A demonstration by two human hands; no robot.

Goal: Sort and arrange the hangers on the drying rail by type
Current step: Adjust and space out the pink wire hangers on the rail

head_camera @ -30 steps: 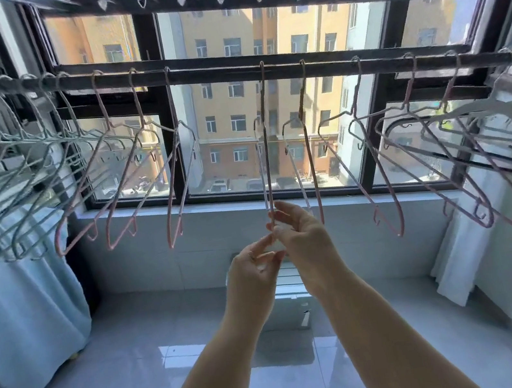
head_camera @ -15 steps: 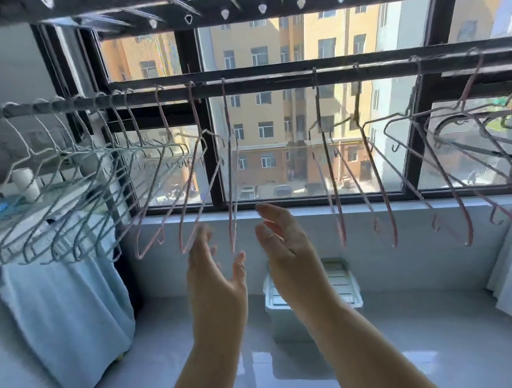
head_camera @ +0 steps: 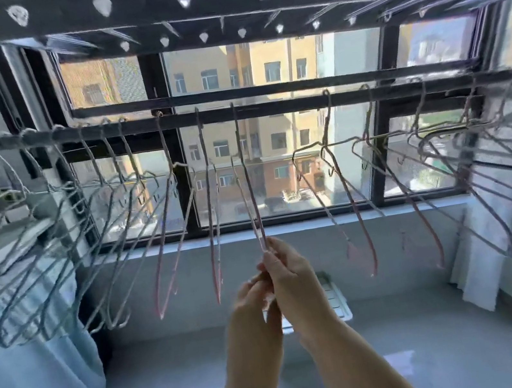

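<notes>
Arms raised, left hand [head_camera: 251,301] against right hand [head_camera: 290,277], right fingers [head_camera: 274,258] pinched.

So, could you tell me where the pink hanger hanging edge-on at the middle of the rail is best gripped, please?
Pinch the pink hanger at its bottom tip, coming from below and in front. It hangs edge-on from the rail, so its thin wires run close together at that low end, which is nearest you and apart from the neighbouring hangers. The right hand pinches it there.

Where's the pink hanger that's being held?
Head view, centre: the thin pink wire hanger hangs on the dark drying rail, right of another pink hanger, the right hand pinching its bottom.
</notes>
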